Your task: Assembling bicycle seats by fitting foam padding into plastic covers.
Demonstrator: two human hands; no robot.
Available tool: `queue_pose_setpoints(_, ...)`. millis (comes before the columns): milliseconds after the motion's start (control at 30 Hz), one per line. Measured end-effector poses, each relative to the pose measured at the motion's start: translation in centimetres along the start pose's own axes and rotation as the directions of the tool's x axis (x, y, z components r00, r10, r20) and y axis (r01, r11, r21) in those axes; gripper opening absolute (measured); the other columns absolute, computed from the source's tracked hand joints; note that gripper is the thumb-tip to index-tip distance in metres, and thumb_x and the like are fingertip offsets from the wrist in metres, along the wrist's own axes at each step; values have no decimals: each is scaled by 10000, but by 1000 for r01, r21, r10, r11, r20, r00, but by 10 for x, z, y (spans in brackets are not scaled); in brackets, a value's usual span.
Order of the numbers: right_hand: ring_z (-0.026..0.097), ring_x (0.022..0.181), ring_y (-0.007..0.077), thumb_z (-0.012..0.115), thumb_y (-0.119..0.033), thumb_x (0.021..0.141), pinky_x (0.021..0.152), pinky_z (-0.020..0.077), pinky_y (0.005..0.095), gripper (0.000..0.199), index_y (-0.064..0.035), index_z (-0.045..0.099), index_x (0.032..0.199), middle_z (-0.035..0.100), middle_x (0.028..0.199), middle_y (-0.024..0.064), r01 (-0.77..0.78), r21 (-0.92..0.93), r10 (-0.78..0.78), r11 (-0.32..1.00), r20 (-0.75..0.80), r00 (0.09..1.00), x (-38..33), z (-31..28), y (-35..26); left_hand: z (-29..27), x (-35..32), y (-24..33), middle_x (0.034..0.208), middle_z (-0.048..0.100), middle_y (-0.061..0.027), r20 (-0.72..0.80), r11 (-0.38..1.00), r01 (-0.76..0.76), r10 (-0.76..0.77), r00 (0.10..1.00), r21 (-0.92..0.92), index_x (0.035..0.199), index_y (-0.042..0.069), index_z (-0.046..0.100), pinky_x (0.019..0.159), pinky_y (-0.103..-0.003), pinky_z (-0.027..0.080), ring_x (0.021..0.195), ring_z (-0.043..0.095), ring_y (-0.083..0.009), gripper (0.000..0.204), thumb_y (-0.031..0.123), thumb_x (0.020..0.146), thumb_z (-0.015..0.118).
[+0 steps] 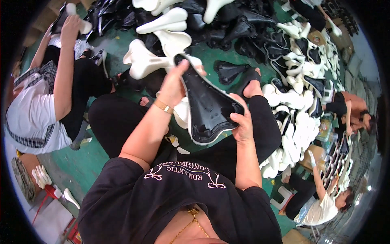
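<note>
Black plastic saddle shell [209,107] sits in both yr hands, held above yr lap, underside up. Yr right hand [243,122] has fingers clenched on its wide rear edge; yr left hand [174,83] w/ fingers pinching the narrow nose. Beyond, on the green floor [118,44], white saddles [152,61] & black ones [229,71] lie piled. A co-worker's arm [65,69] reaches at far left.

Bicycle saddle shell [209,106] between left hand [175,83] and right hand [243,122], above lap. Saddle pile [284,73] on floor [81,166] ahead, right. Seated co-worker [44,101] left; another [325,203] lower right.
</note>
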State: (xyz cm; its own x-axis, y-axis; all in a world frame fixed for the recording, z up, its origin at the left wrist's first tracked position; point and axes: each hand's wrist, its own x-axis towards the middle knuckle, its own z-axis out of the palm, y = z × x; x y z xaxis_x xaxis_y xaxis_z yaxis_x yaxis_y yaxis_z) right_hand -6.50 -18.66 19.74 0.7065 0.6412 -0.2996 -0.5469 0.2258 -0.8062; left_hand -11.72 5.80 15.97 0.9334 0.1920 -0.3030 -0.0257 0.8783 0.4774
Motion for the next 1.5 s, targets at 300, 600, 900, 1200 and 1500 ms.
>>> queue_pose_setpoints(300, 517, 1087, 162, 594, -385, 921, 992, 371, 315, 537, 14, 512, 1271, 570, 1201, 66, -90, -233, 20, 968, -288, 957, -21, -59, -23, -17, 17, -20, 1149, 559, -142, -214, 909, -8, 107, 971, 417, 1240, 58, 471, 836, -370, 505, 1047, 586, -231, 470, 417, 943, 528)
queue_pose_setpoints(600, 471, 1190, 446, 447, -475, 956, 998, 437, 560, 749, 139, 253, 1337, 428, 1296, 333, 632, -8, -373, 775, -814, 446, -70, -358, -175, -119, 15, -95, 833, 675, -123, -555, -90, 577, -425, 715, 812, 1064, 28, 595, 606, -354, 499, 709, 635, -193, 490, 482, 892, 534)
queue_pose_setpoints(900, 641, 898, 273, 561, -119, 887, 795, 543, 380, 317, 10, 552, 1177, 646, 1018, 173, -280, -242, 152, 929, -440, 885, 191, -269, -63, -192, -8, -79, 1487, 236, -251, -915, 488, 855, -240, 325, 176, 1464, 43, 223, 1040, -568, 292, 1340, 312, -383, 927, 658, 832, 510)
queue_pose_setpoints(1200, 384, 1303, 301, 578, -171, 890, 997, 374, 513, 547, -131, 406, 1408, 442, 1408, 105, -588, -211, 343, 781, -642, 686, 263, -225, 118, -214, 24, -115, 1033, 610, -43, -926, 703, 709, -233, 298, 51, 1205, 123, 557, 922, -426, 387, 995, 558, -193, 335, 261, 900, 573)
queue_pose_setpoints(1500, 635, 783, 271, 553, 10, 838, 566, 589, 353, 488, -10, 372, 1292, 520, 1149, 185, -180, -403, -75, 897, -542, 837, 234, -163, 5, -226, 36, -128, 834, 617, -42, -768, 507, 720, -161, 620, 475, 965, 47, 615, 585, -318, 455, 709, 563, -150, 222, 232, 857, 675)
